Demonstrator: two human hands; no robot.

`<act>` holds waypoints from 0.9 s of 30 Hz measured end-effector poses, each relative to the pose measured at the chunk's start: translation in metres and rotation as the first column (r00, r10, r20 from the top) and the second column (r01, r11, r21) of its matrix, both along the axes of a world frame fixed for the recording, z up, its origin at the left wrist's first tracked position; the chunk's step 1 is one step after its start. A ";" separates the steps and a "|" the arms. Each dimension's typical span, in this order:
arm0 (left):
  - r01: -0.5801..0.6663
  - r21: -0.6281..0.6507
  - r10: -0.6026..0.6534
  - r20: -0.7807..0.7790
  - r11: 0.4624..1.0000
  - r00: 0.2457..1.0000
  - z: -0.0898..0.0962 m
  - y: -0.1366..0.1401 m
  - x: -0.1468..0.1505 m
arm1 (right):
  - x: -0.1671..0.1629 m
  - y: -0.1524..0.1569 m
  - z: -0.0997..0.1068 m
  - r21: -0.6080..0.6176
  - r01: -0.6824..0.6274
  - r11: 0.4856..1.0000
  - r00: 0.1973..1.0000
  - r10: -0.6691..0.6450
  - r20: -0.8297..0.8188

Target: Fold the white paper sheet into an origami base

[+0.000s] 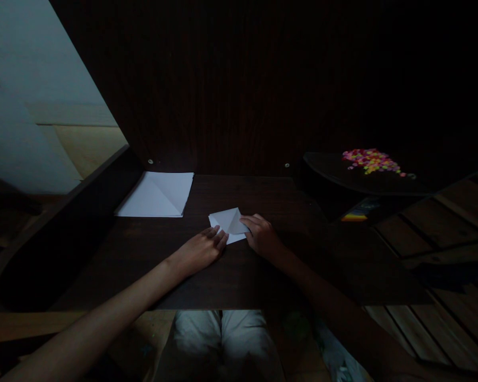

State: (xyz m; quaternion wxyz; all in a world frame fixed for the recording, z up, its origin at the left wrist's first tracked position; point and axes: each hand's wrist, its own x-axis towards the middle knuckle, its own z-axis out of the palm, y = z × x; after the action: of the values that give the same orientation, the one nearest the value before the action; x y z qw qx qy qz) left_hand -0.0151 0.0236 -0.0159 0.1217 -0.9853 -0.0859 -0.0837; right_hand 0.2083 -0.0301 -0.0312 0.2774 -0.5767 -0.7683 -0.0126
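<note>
Folded paper (226, 218), sheet stack (156, 196) on L, multicol. bits (369, 160) on R

Dark desk (231, 286), paper stack (157, 196), bright bits (372, 161).
Stack at desk's back left corner, top sheet showing a diagonal crease. Bits pink, red, yellow, heaped on the shelf (322, 164) by desk's back right corner, behind the shelf's curved front edge. Yellow item (354, 217) beneath shelf, too dark to identify. Back panel (223, 95) rises at desk's back edge, two screws (150, 162) near panel's bottom edge. Side panel (59, 228) along desk's left edge, pale wall (24, 69) beyond. Slatted wood (454, 228) past right edge.
</note>
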 end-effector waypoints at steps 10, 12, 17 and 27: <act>-0.015 0.089 0.024 -0.105 0.996 0.994 0.007 -0.008 0.007 | 0.001 0.001 -0.001 0.012 -0.017 1.000 1.000 0.017 -0.021; -0.025 0.070 0.032 -0.107 0.997 0.994 0.008 -0.009 0.008 | 0.002 0.001 -0.002 0.017 -0.027 0.999 0.999 0.028 -0.027; -0.024 0.030 0.027 -0.105 0.999 0.994 0.007 -0.011 0.007 | 0.002 0.002 -0.004 0.036 -0.038 0.999 0.999 0.039 -0.036; -0.024 -0.470 0.054 0.052 0.883 0.997 0.027 0.007 0.002 | 0.002 0.002 -0.004 0.059 -0.046 0.997 0.997 0.050 -0.065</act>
State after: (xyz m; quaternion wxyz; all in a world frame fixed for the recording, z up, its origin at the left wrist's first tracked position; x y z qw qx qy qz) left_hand -0.0133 0.0309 0.0113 -0.1210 -0.9804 -0.1272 -0.0894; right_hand 0.2107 -0.0281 -0.0349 0.3197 -0.5501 -0.7714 -0.0089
